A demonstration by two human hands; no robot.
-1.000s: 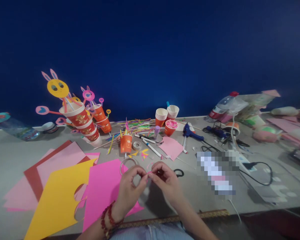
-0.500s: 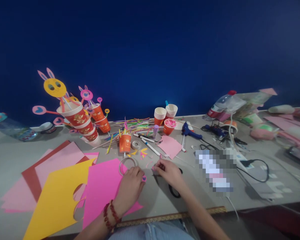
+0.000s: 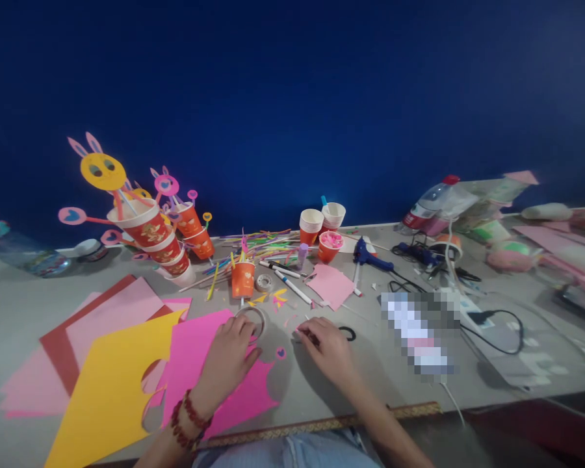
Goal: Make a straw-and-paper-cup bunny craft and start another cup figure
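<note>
My left hand (image 3: pixel 227 356) lies over a magenta paper sheet (image 3: pixel 195 354), its thumb apart from the bent fingers. Those fingertips overlap the near side of a roll of tape (image 3: pixel 262 323); whether they grip it I cannot tell. On the grey table, right of that thumb, sits a small pink paper disc with a dark blue heart (image 3: pixel 281 353). My right hand (image 3: pixel 325 343) is closed, fingertips pinched together low over the table; what they hold is too small to make out. A black loop, seemingly a scissors handle (image 3: pixel 348 333), shows beside it, the rest hidden.
Left lie a yellow sheet (image 3: pixel 107 377) with round cut-outs and stacked pink and red papers. Behind stand decorated paper cups (image 3: pixel 149 224), an orange cup (image 3: pixel 242 279), pens (image 3: pixel 292 286), paper scraps and a blue glue gun (image 3: pixel 370 255). A blurred phone-like screen (image 3: pixel 419 331) and cables are right.
My left hand has moved left, away from the heart disc, uncovering it. My right hand has shifted slightly down and left, covering more of the black-handled tool.
</note>
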